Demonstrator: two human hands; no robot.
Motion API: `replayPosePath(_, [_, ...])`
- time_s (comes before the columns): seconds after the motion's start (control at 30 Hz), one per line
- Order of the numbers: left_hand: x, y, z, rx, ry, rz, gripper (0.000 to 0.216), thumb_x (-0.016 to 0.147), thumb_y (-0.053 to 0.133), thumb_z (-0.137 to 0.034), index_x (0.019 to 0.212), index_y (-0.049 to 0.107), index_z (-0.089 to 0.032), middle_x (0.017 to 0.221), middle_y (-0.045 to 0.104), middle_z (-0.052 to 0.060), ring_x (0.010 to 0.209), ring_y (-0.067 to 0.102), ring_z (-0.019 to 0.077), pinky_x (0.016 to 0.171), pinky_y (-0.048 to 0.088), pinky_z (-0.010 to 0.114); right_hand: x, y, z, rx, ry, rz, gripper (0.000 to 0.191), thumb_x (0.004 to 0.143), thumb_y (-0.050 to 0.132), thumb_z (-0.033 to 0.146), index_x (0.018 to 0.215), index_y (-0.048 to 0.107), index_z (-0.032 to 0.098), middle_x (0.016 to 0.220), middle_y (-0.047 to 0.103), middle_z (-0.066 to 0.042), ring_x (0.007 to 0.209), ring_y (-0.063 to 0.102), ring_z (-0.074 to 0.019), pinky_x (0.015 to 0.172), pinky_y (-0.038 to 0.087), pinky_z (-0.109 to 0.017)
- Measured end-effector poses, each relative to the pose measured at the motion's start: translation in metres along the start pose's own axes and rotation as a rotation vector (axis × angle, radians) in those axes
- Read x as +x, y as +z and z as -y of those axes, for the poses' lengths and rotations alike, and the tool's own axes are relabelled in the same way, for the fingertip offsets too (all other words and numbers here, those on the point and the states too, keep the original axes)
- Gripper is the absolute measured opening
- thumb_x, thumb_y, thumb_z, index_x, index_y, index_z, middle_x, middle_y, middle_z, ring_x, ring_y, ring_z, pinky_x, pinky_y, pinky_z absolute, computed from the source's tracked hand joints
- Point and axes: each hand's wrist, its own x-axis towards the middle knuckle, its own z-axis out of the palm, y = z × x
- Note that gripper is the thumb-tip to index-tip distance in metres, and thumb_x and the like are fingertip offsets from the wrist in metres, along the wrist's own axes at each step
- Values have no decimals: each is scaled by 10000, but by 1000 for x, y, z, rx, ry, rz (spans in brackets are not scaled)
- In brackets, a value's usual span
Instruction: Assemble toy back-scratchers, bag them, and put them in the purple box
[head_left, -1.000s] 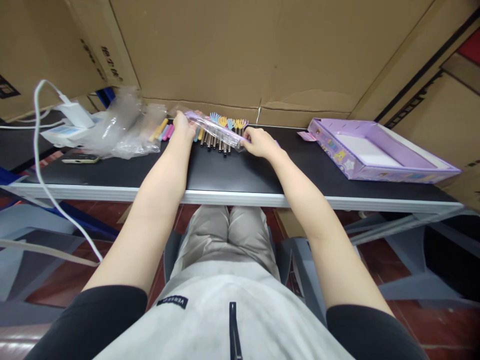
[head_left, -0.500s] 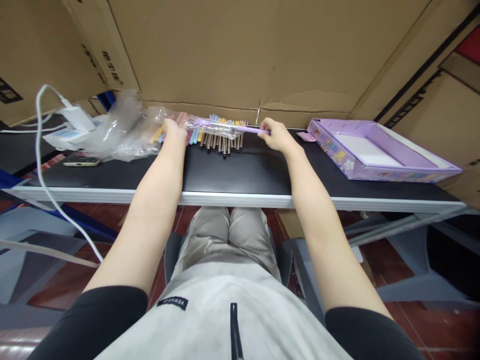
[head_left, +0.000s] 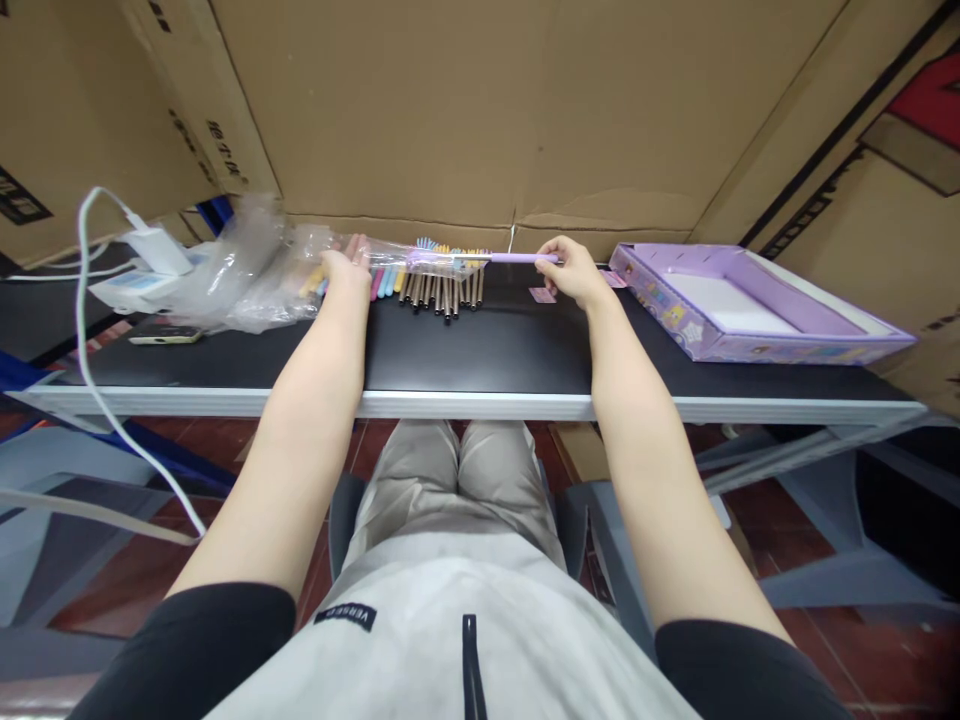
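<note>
My right hand (head_left: 570,270) pinches one end of a thin purple pen (head_left: 517,258), held level above the table. The pen's other end, with a purple shape on it, lies inside a clear plastic sleeve (head_left: 386,254). My left hand (head_left: 346,268) grips the sleeve at its left part; some of its fingers show through the plastic. Just below the sleeve is a row of pens with brown barrels (head_left: 442,292) and colourful tops. Pink, blue and yellow pens (head_left: 386,282) lie beside them, partly behind my left hand.
Crumpled clear plastic (head_left: 251,270) lies left of my left hand, near a white charger with cable (head_left: 156,248) and a phone-like object (head_left: 166,334). A small pink card (head_left: 543,295) lies below my right hand. At right stands an open purple box (head_left: 750,345). Cardboard (head_left: 480,120) walls the back.
My right hand has moved slightly right, and the purple pen has shifted right with it. A small pink card now shows on the table below that hand. My left hand keeps its grip.
</note>
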Motion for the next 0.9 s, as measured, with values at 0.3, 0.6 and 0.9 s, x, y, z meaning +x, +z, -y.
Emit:
replayPosePath(0.3, [1,0,-5,-68,-1,-15,561,1243,120,-298,1766,290,-181,1675,642,147,1445,695,136,860,684,126,-16,-4,36,232,254,-157,327,1083,712,204,842,494,239,636,578,65,432,425,-59,440,356,-172])
replayPosePath(0.6, [2,-2,-8,146,49,2,642,1210,-8,-254,1825,171,-201,1696,629,116,1454,688,110,917,677,144,-17,0,54,380,491,-347,397,1153,582,263,770,485,223,525,500,59,395,396,-49,418,322,-141])
replayPosePath(0.9, [-9,1,-1,82,-27,-21,585,1205,159,-205,1761,340,-175,1651,649,152,1483,681,136,960,655,157,-21,8,59,464,584,-340,439,1139,566,212,715,452,220,522,465,57,418,336,-43,431,289,-147])
